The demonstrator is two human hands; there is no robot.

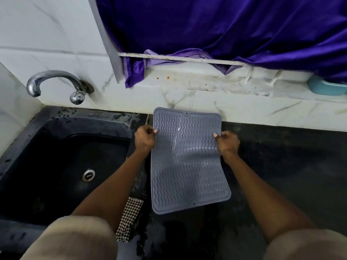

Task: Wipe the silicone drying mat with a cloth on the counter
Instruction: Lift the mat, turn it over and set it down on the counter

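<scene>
Tabletop point(281, 156): dark, wet, beside the sink point(56, 156).
Mat point(187, 162): floppy, slick; held over the tabletop.
Hands: my left hand point(144, 139) and right hand point(228, 142) pinch its side edges.
Cloth point(129, 218): checked, by the sink.

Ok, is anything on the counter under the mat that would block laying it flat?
Nothing visible does. Both hands, left and right, hold the mat by its side edges over bare dark counter. The checkered cloth lies beside its near-left corner, next to the sink, apart from the mat.
</scene>
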